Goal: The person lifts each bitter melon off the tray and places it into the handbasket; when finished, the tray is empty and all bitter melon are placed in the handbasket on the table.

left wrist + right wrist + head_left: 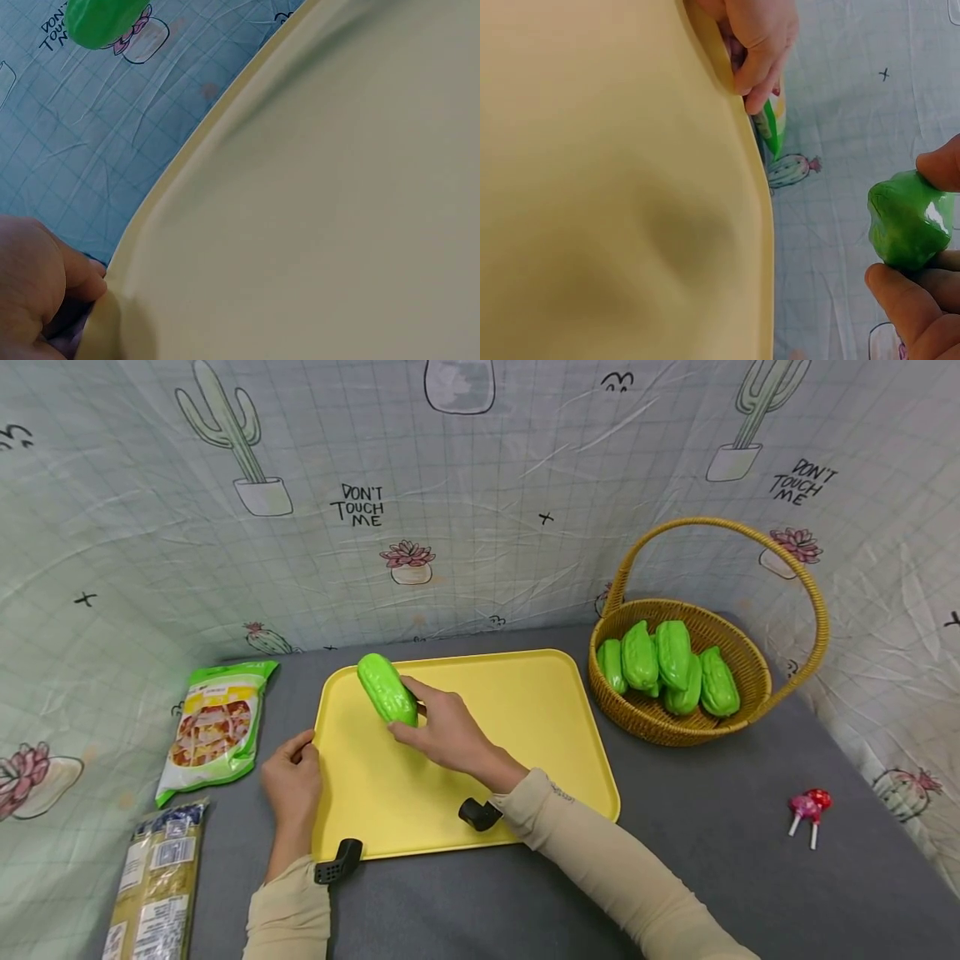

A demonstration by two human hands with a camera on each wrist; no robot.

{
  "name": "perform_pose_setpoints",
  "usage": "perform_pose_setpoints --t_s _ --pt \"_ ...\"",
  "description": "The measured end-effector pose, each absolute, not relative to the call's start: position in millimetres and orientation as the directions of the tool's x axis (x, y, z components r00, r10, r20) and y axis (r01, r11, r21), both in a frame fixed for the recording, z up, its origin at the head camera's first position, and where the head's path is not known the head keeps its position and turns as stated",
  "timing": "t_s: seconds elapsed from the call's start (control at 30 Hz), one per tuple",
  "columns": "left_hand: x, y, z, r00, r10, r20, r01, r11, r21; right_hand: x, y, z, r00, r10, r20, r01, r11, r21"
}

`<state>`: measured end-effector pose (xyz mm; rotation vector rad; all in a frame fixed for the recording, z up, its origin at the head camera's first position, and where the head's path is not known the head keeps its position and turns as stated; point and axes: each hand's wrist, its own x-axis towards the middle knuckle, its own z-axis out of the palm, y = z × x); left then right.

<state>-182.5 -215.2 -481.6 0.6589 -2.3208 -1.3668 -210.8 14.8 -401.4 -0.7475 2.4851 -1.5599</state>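
A glossy, elongated green vegetable with a lobed, bumpy skin is pinched between the thumb and fingers of my right hand. It is tilted above the far left part of a yellow tray. In the right wrist view, its blunt end faces the camera. My left hand holds the tray's left edge with curled fingers. In the left wrist view, the fingertips of the left hand meet the tray's rim; part of the grip is hidden.
Right of the tray stands a wicker basket with a tall handle, holding several similar green vegetables. Two lollipops lie farther right. At left are a green-and-white food bag and a long clear-and-gold packet. Printed cloth hangs behind.
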Motion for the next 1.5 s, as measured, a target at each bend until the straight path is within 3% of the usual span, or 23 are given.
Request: perform_pose_setpoints --t_s 0.83,1.5 --pt "-181 -216 -481 -0.83 -0.555 0.064 -0.206 0.411 0.888 -203 50 -390 -0.899 -0.383 0.212 -0.333 0.284 -0.899" --pt "-181 -216 -481 -0.828 -0.558 0.06 -0.21 0.408 0.889 -202 96 -390 -0.937 -0.259 0.236 -0.317 0.339 -0.886"
